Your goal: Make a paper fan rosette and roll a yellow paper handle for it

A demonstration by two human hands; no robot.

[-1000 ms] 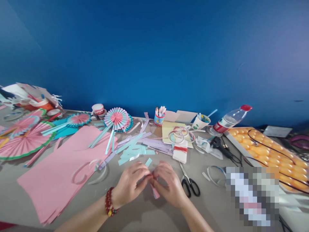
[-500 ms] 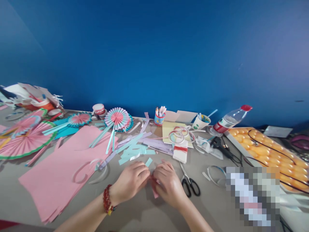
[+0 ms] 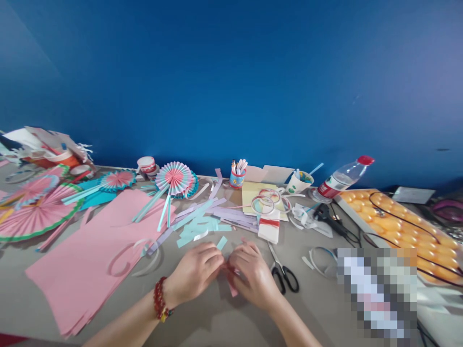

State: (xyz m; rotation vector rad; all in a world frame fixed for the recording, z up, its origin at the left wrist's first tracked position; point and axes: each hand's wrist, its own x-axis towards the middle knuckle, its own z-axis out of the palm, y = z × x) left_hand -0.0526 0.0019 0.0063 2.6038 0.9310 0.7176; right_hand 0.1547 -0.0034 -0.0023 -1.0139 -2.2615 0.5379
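My left hand and my right hand meet at the table's near middle, fingertips pinched together on a small folded pink paper piece. Only its lower end shows below my right hand; the rest is hidden by my fingers. A red bead bracelet circles my left wrist. Black-handled scissors lie just right of my right hand. Light blue and lilac paper strips are scattered just beyond my hands.
A stack of pink paper sheets lies to the left, pleated paper fans behind it. A pen cup, paper cup, tape rings and a plastic bottle stand further back. An orange tray is at right.
My two hands stay pinched on the pink piece, shifting only slightly. The view has drifted a little.
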